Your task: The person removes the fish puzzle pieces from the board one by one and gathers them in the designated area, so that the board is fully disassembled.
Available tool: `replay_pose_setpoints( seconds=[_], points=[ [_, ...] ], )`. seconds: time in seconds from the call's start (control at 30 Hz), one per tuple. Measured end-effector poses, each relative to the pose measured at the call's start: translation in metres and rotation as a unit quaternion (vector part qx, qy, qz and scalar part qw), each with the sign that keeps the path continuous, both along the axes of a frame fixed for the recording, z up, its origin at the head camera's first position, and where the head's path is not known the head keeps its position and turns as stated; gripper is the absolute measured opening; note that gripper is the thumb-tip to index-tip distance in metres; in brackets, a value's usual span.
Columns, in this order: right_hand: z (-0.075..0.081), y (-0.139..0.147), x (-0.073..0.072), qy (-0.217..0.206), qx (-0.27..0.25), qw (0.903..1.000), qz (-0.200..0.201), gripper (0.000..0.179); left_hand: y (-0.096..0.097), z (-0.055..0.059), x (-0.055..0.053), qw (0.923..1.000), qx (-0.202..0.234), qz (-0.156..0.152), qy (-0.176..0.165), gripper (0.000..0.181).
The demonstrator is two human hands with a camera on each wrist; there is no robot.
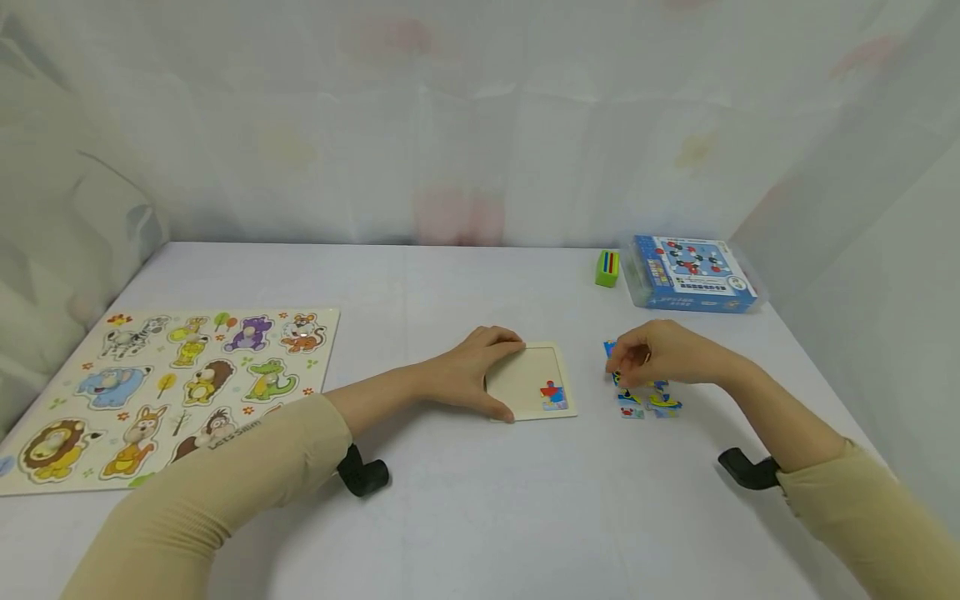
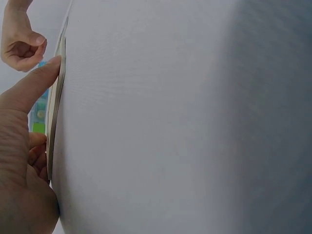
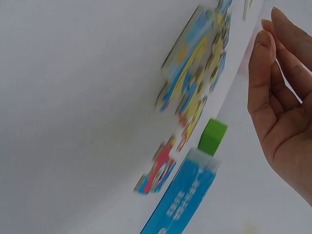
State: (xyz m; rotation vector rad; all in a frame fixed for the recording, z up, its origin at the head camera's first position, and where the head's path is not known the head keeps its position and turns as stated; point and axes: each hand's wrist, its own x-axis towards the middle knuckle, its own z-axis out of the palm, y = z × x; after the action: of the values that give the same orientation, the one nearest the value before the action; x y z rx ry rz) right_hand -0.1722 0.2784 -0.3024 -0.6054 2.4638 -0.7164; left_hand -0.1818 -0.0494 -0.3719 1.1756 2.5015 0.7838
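Observation:
My left hand (image 1: pixel 480 375) grips a small square wooden puzzle tray (image 1: pixel 517 375) at its left side. The thumb (image 2: pixel 41 80) lies at the tray's near edge and the fingers are at its far edge. In the tray's near right corner sits a small red and blue section of puzzle pieces (image 1: pixel 553 397). Above the loose puzzle pieces (image 1: pixel 663 402) to the right, my right hand (image 1: pixel 667 354) hovers with fingers loosely curved and fingertips close together. No piece shows between them in the right wrist view. The hand hides part of the pile in the head view.
A large animal puzzle board (image 1: pixel 247 342) lies at the left, partly under the left sleeve. At the back right stand a blue box (image 1: pixel 697 275) and a small green block (image 1: pixel 607 268). White cloth (image 1: pixel 480 125) hangs behind the table.

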Motion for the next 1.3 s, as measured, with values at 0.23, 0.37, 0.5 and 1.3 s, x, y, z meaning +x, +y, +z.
replay_pose_setpoints(
  seconds=[0.23, 0.37, 0.5, 1.3],
  points=[
    [-0.004, -0.027, 0.001, 0.008, -0.015, 0.9997, 0.018, 0.018, 0.0, 0.0, 0.001, 1.0, -0.001, -0.001, -0.005, 0.102],
    [-0.009, -0.04, 0.001, 0.018, -0.02, 0.9992, 0.031, 0.02, 0.0, 0.002, 0.001, 1.0, -0.004, 0.001, -0.006, 0.101],
    [-0.012, -0.049, 0.0, 0.016, -0.032, 0.9984, 0.044, 0.023, 0.0, 0.004, 0.002, 1.0, -0.005, 0.001, -0.007, 0.101],
    [-0.017, -0.076, 0.004, 0.014, -0.038, 0.9971, 0.065, 0.03, 0.0, 0.004, 0.002, 1.0, -0.003, 0.0, -0.006, 0.102]
  ],
)
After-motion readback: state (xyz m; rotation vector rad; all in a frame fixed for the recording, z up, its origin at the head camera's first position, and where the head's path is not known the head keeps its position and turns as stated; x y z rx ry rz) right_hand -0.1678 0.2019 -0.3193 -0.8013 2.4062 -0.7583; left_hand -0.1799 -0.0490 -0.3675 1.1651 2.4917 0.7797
